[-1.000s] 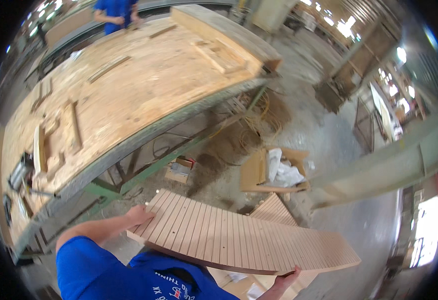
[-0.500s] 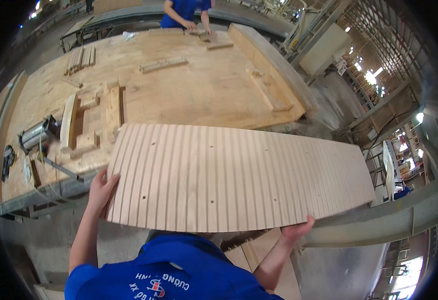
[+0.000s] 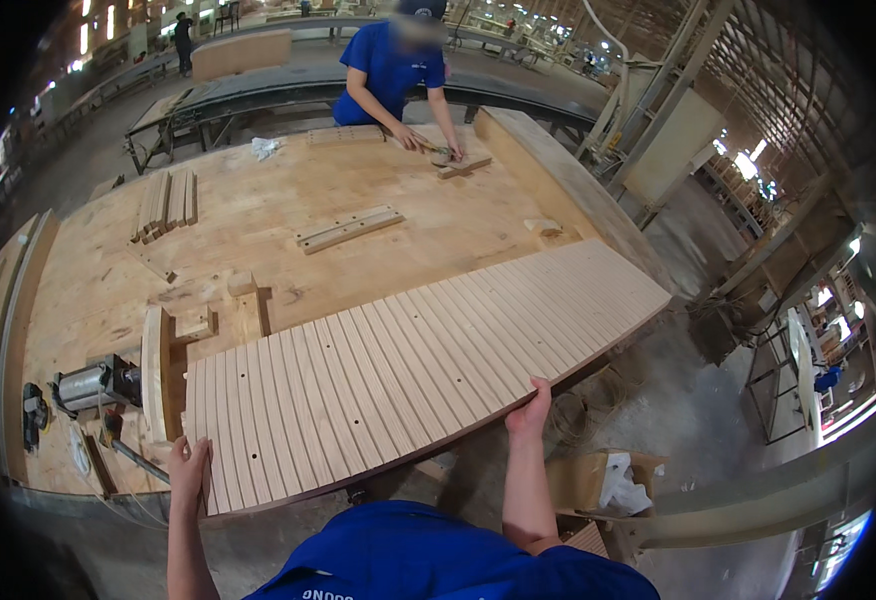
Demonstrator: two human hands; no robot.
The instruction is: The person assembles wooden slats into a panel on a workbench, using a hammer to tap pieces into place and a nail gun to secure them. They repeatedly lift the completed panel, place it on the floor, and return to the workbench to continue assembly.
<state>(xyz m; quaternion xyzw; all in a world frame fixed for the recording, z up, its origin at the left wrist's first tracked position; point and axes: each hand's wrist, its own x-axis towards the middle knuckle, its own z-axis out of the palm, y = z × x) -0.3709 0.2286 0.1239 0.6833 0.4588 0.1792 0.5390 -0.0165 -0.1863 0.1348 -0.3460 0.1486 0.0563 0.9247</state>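
A long slatted wooden panel (image 3: 398, 370), pale and grooved with small dark holes, slants across the near side of the plywood table (image 3: 358, 270). Its far right end reaches the raised wooden side rail. My left hand (image 3: 190, 465) grips the panel's left end, near the corner. Farther along, my right hand (image 3: 530, 408) holds the near long edge, thumb on top and the other fingers hidden below. Just beyond the left end stand wooden blocks (image 3: 158, 370) and a metal cylinder clamp (image 3: 96, 388).
Across the table a co-worker (image 3: 388, 75) in blue handles a short wood piece (image 3: 465, 165). Slats (image 3: 166, 203) lie stacked far left; two drilled strips (image 3: 350, 229) lie mid-table. A cardboard box (image 3: 578, 485) stands on the floor at right. A power tool (image 3: 35, 415) sits left.
Both hands have moved the panel forward over the table and turned it, its right end now farther away. My view has swung, showing more of the co-worker.
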